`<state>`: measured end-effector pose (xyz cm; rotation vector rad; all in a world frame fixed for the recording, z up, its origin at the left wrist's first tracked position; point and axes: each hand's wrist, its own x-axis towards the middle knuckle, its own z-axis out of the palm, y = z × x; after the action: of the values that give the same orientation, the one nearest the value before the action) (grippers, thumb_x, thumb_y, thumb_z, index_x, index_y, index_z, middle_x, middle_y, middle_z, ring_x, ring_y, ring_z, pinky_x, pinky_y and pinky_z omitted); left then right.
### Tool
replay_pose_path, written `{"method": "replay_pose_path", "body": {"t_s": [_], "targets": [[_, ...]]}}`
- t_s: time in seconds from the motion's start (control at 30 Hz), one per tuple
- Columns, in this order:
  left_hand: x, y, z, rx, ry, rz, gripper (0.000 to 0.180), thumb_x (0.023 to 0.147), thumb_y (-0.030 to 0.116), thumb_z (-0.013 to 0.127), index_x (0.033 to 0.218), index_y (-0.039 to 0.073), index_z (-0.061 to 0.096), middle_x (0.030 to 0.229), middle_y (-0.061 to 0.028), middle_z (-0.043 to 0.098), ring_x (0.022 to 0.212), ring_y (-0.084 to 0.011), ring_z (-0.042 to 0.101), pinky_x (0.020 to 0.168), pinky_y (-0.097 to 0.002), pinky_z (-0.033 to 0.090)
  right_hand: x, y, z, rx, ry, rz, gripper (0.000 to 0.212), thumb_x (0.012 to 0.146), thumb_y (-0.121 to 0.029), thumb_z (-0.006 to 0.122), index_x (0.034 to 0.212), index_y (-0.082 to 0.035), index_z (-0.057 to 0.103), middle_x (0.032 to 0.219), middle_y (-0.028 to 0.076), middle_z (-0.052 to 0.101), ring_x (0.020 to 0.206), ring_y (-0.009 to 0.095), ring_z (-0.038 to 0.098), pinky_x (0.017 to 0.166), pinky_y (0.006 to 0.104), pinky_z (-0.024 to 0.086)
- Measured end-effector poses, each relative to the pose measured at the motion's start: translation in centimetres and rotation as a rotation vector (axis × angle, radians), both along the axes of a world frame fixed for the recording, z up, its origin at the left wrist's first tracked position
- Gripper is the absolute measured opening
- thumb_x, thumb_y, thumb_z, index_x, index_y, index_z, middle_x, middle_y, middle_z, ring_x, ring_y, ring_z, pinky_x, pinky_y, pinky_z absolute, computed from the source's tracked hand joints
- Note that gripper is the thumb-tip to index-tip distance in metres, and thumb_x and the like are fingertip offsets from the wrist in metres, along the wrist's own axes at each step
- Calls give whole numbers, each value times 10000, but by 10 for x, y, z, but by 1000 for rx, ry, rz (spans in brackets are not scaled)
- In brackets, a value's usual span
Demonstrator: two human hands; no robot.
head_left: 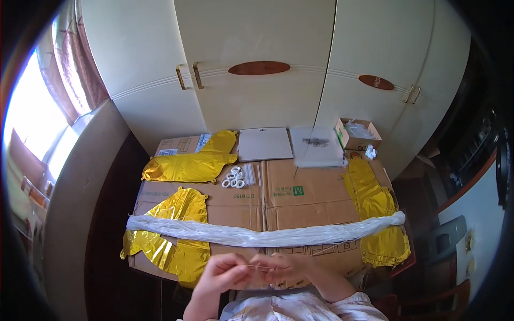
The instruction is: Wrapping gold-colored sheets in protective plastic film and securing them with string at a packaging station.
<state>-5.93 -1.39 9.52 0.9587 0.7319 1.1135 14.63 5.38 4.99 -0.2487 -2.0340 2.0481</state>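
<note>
Close to my body, at the table's near edge, my left hand (229, 271) and my right hand (282, 267) meet with fingers pinched. A thin pale strand (250, 266) runs between their fingertips, and both hands seem to grip it. Just beyond them a long hank of white string (257, 237) stretches across the table from side to side. Its left end lies over a gold foil balloon (184, 257), flat and uninflated. The right end crosses another flat gold foil piece (369, 198).
Flattened cardboard (300, 211) covers the table. Toward the back are more gold foil (187, 167), several white rings (234, 176), clear thin sticks (249, 175), a grey board (264, 143), a clear plastic bag (316, 155) and a small open box (369, 143). Cream cabinet doors (257, 101) stand behind.
</note>
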Motion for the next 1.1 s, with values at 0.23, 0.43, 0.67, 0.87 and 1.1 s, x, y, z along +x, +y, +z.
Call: {"method": "replay_pose_path", "body": {"t_s": [0.23, 0.43, 0.67, 0.87, 1.1], "targets": [[-54, -9, 3, 62, -160, 312, 227, 878, 114, 519, 691, -15, 527, 534, -64, 473, 409, -65, 378, 321, -202, 253, 54, 18, 13, 353, -62, -400, 149, 893, -163, 560, 852, -26, 606, 704, 38, 608, 643, 93, 555, 589, 247, 446], [-106, -17, 6, 308, -746, 536, 171, 951, 155, 434, 860, 28, 502, 656, -47, 492, 484, -77, 393, 387, -182, 317, 132, 23, -14, 378, -207, -682, 137, 870, -163, 601, 839, -34, 632, 711, 43, 626, 654, 102, 579, 593, 239, 451], [-72, -15, -11, 463, -15, 600, 142, 783, 61, 596, 685, -30, 547, 625, -136, 569, 482, -159, 466, 408, -262, 380, 134, 12, 18, 960, -425, -905, 452, 751, -319, 713, 1075, -28, 591, 1104, 133, 585, 1086, 221, 517, 910, 364, 408], [27, 13, 1, 192, 252, -171, 156, 877, 76, 567, 857, -62, 636, 813, -141, 659, 677, -145, 617, 589, -242, 485, 24, -10, 12, 375, 271, -527, 538, 858, -371, 615, 1195, 17, 455, 1016, 94, 554, 976, 194, 529, 883, 326, 407], [19, 11, -39, -65, -122, -58, 150, 878, 94, 578, 910, -42, 633, 851, -154, 659, 713, -156, 619, 625, -248, 491, 47, -10, -20, -202, 223, -572, 255, 927, -264, 538, 907, -12, 567, 744, -40, 510, 708, 25, 442, 620, 199, 369]]}}
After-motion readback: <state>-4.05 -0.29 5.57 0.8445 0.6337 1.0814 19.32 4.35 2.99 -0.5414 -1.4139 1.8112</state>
